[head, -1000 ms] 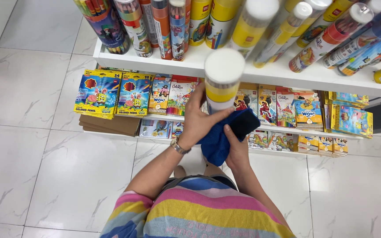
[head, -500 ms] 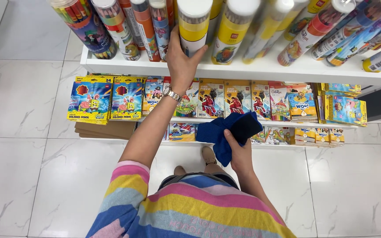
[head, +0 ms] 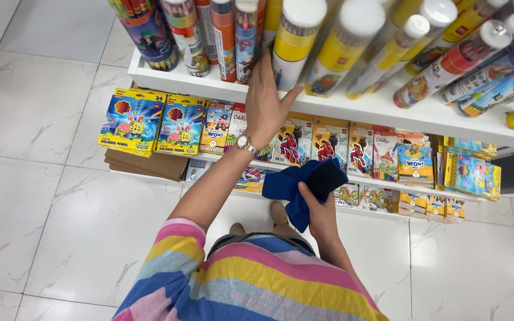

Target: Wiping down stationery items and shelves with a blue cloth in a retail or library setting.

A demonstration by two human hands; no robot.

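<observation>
My left hand (head: 267,101), with a watch on the wrist, reaches up to the top white shelf (head: 328,107) and is wrapped around the base of a tall yellow tube with a white cap (head: 294,38), standing among other tubes. My right hand (head: 319,211) sits lower, near my waist, clutching a crumpled dark blue cloth (head: 301,185). Tubes of coloured pencils (head: 150,32) stand to the left of my left hand.
Boxes of coloured pencils and crayons (head: 132,122) line the lower shelf, with more small packs (head: 471,172) at the right. Flat brown cardboard (head: 147,165) lies under the left boxes. White marble floor tiles (head: 43,196) spread to the left and below.
My left hand has carried the yellow tube from in front of me up onto the top shelf among the other tubes. The right hand keeps the blue cloth low.
</observation>
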